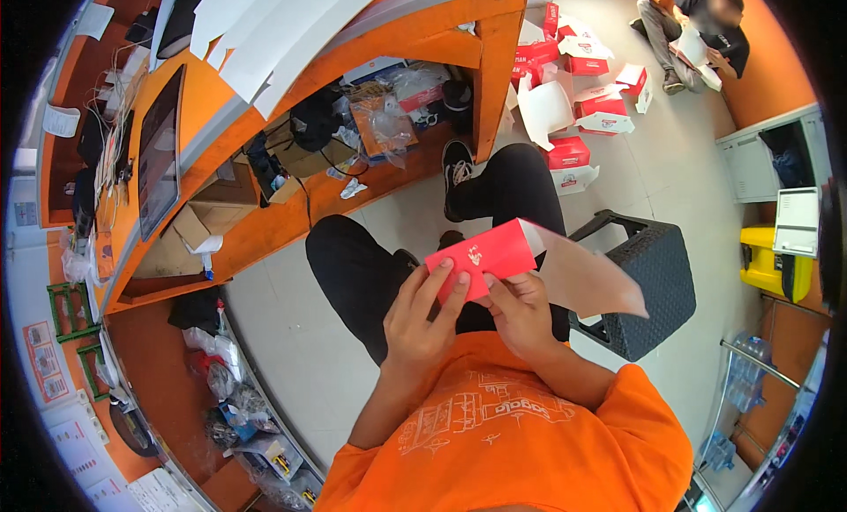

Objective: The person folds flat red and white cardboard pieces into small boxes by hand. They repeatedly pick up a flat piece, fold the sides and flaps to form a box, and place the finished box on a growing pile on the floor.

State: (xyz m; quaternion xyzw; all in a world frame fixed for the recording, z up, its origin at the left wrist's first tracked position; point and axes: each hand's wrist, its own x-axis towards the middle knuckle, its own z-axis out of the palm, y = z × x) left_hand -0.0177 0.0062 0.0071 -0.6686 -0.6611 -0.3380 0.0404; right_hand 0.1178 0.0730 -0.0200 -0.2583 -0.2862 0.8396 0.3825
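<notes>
Fingers [448, 282] of the left hand [416, 328] lie over the near left side of a partly folded red carton [483, 252], grasping it, while those of the right hand [522, 318] pinch its lower right edge — the carton sits between both hands, above the lap. Its pale flap [587, 274] sticks out to the right and hides part of a black stool [657, 287], which stands close beside the right leg. On the left, an orange tabletop [201, 86] carries a dark screen [161, 150] and large white sheets [265, 35].

Ahead on the floor [291, 309] lies a heap of red and white cartons [604, 116], several gaping open with white insides. Past them another person [713, 37] sits against the wall, holding a white sheet-like piece [694, 51].

Beneath the tabletop, an open compartment [375, 187] holds clear plastic bags [413, 81], cardboard and dark items — too jumbled to tell apart. A low shelf at lower left holds plastic-wrapped goods [231, 381]. At right stand a yellow container [776, 265] and clear bottles [750, 366].
</notes>
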